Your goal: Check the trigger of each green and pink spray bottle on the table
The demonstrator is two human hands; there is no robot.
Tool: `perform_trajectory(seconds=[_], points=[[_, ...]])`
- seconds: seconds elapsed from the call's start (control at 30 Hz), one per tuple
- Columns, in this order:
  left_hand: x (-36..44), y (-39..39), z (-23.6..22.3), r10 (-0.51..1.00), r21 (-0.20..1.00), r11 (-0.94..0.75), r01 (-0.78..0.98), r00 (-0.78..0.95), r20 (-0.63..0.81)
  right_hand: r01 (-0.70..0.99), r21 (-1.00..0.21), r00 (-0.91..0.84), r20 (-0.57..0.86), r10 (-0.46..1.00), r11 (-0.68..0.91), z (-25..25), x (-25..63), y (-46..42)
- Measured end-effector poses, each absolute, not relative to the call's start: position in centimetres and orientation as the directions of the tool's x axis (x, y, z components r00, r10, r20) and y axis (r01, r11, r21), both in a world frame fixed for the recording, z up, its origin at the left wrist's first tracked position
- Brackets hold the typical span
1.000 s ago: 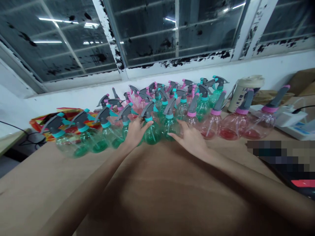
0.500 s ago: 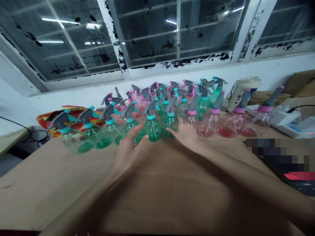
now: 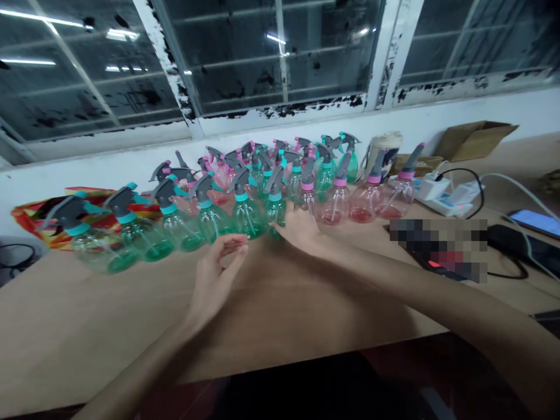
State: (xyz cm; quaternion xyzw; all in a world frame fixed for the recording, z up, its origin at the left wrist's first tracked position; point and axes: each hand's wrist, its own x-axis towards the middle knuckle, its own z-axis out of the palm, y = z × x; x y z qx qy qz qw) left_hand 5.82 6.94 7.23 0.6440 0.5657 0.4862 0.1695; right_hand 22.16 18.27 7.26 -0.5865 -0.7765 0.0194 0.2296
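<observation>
Clear spray bottles with grey trigger heads stand in a front row. Those on the left are green with turquoise collars, and those on the right are pink. My right hand (image 3: 301,230) is closed against the right side of a green spray bottle (image 3: 275,210), its thumb across the bottle's front and its other fingers partly hidden. My left hand (image 3: 214,274) is above the table just in front of the row, fingers curved and thumb apart, holding nothing. Nearest it are a green spray bottle (image 3: 214,220) and a second green spray bottle (image 3: 247,217).
Behind the front row are more pink and green bottles (image 3: 262,160). A colourful bag (image 3: 32,219) lies at left. To the right are a cream cup (image 3: 385,146), a cardboard box (image 3: 475,140), a power strip (image 3: 448,201) with chargers, a phone (image 3: 536,220) and cables. The table edge is nearest me.
My left hand has let go of a green bottle and drawn back toward me. My right hand stays at its green bottle. The view has swung right, showing the phone and cables.
</observation>
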Motion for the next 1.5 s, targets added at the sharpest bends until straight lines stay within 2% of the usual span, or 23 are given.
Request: perform_trajectory(seconds=[0.17,0.33,0.47,0.6,0.7,0.8,1.03,1.27,1.4,1.5], points=[[5.7,8.6,6.5,0.918,0.849,-0.299,0.436,-0.113,0.381,0.902,-0.250,-0.261,0.339,0.904,0.353,7.2,23.2,15.9],[6.5,10.0,6.0,0.949,0.837,-0.259,0.481,-0.036,0.314,0.897,-0.192,-0.323,0.331,0.886,0.399,7.4,24.7,12.4],[8.3,9.8,7.2,0.935,0.808,-0.343,0.478,0.093,0.342,0.879,-0.129,-0.399,0.327,0.857,0.459,7.5,25.5,9.4],[9.8,9.1,8.7,0.916,0.798,-0.372,0.475,0.047,0.399,0.823,-0.090,-0.471,0.442,0.763,0.560,6.5,25.5,7.5],[10.3,8.8,9.1,0.924,0.829,-0.305,0.469,-0.066,0.378,0.781,-0.097,-0.486,0.527,0.697,0.617,4.9,25.0,7.4],[10.1,9.0,9.3,0.934,0.849,-0.263,0.459,-0.098,0.343,0.719,-0.114,-0.528,0.551,0.646,0.685,3.3,24.6,8.5],[8.5,10.6,9.8,0.954,0.848,-0.290,0.443,0.065,0.292,0.528,-0.208,-0.602,0.593,0.535,0.823,1.7,24.3,11.8],[8.3,11.3,10.0,0.934,0.808,-0.349,0.475,0.101,0.344,0.406,-0.320,-0.722,0.462,0.515,0.856,1.3,26.2,14.4],[8.4,11.7,9.9,0.935,0.803,-0.343,0.487,0.100,0.339,0.492,-0.323,-0.731,0.351,0.585,0.809,0.4,28.4,16.5],[8.5,12.1,9.8,0.930,0.799,-0.360,0.481,0.114,0.350,0.504,-0.333,-0.728,0.332,0.600,0.797,-0.3,29.6,17.5]])
